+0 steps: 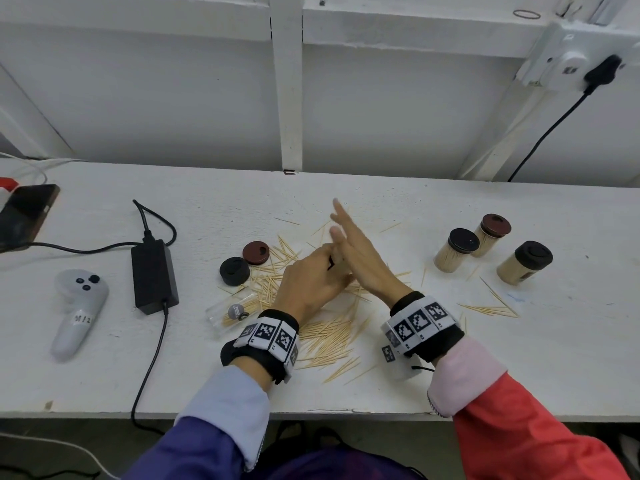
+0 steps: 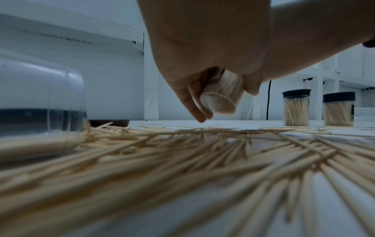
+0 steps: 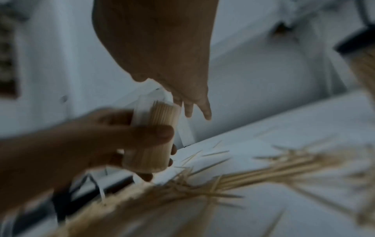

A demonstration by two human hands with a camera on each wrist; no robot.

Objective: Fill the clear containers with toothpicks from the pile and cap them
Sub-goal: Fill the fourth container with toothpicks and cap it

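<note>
Left hand (image 1: 308,282): from my remote station I see its fingers curled round a clear container (image 3: 154,136) packed with toothpicks, lifted and tilted above the toothpick pile (image 1: 329,334) on the white bench (image 1: 554,358). Left of it I note a second clear container (image 1: 228,311) lying on its side, partly filled, with a black cap (image 1: 234,270) and a maroon cap (image 1: 256,252) just beyond it. Right hand (image 1: 360,252): fingers straight and spread, flat beside the held container's open end. Far right: three capped, filled containers (image 1: 457,250).
</note>
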